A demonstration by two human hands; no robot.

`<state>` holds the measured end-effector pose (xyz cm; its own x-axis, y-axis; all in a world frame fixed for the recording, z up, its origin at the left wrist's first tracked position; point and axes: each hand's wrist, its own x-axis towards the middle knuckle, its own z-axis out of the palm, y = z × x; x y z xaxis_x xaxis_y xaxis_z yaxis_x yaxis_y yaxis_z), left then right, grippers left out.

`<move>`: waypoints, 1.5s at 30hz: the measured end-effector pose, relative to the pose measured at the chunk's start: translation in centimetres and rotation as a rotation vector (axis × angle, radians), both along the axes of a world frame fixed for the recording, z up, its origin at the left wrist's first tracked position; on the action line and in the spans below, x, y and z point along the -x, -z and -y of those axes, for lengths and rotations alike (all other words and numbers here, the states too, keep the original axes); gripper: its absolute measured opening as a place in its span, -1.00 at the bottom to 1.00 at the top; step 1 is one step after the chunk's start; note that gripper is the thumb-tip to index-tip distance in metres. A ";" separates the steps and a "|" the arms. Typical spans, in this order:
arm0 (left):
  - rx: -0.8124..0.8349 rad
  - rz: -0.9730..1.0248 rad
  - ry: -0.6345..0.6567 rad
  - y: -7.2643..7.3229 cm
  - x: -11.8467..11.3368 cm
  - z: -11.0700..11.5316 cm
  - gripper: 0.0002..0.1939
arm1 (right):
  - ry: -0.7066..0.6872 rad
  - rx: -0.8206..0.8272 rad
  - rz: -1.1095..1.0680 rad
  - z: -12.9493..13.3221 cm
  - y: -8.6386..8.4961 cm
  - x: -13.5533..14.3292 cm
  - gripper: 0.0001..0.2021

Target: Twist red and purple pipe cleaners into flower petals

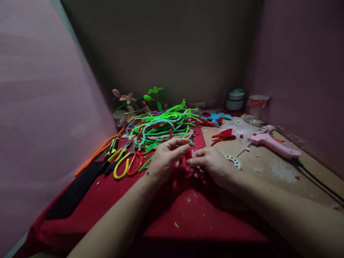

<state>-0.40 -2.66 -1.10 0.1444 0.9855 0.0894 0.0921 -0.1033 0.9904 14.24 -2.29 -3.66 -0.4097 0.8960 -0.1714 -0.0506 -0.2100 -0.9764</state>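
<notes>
Both my hands meet near the middle of the red cloth. My left hand is closed, with thumb and fingers pinched round a small red fuzzy piece. On the right side of that piece, my right hand pinches it too, thumb against index finger. Its exact shape is partly hidden by my fingers. Just beyond my hands lies a heap of green, light blue and pink pipe cleaners. Red fuzzy shapes rest on the wooden board right of my hands.
Scissors, pliers and a black strip lie to the left. A pink glue gun with a black cord and a white ring are on the right. Fuzzy flowers and a lidded jar stand behind.
</notes>
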 end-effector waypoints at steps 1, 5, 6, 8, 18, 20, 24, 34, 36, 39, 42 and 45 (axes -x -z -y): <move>0.049 0.015 0.033 -0.1 0.1 -0.1 -0.70 | -0.002 0.002 0.002 -0.1 0.1 -0.1 -0.79; 0.095 -0.108 0.079 -0.2 -0.1 0.1 -0.78 | 0.007 -0.017 -0.003 -0.5 0.4 -0.3 -0.83; 0.072 -0.147 0.060 -0.1 -0.3 0.2 -0.80 | 0.013 -0.024 0.002 -0.5 0.3 -0.3 -0.84; -0.036 -0.227 -0.024 0.1 -0.6 0.3 -0.83 | 0.036 -0.029 0.020 -0.4 0.1 -0.3 -0.84; -0.223 -0.343 -0.057 0.1 -0.7 0.2 -0.88 | 0.033 -0.075 -0.005 -0.6 0.5 -0.1 -0.87; -0.370 -0.401 -0.108 0.2 -0.7 0.2 -0.86 | 0.021 -0.082 0.002 -0.5 0.5 -0.1 -0.86; -0.212 -0.340 -0.084 0.0 -0.6 0.2 -0.86 | 0.015 -0.014 0.002 -0.4 0.0 -0.2 -0.84; 0.035 -0.203 -0.079 -0.7 -0.1 0.1 -0.75 | -0.031 -0.030 -0.151 -0.4 0.3 -0.3 -0.92; 0.045 -0.181 -0.068 -0.5 -0.1 0.0 -0.75 | 0.001 -0.044 -0.108 -0.3 0.1 -0.2 -0.88; 0.067 -0.085 0.000 -0.1 0.0 -0.2 -0.74 | 0.035 -0.039 -0.071 -0.4 0.0 -0.1 -0.83; 0.113 0.056 0.001 0.4 0.3 -0.5 -0.71 | 0.055 -0.007 -0.139 -0.6 0.3 -0.1 -0.85; 0.161 0.125 -0.022 0.7 0.6 -0.8 -0.73 | 0.067 0.037 -0.269 -0.8 0.5 -0.1 -0.87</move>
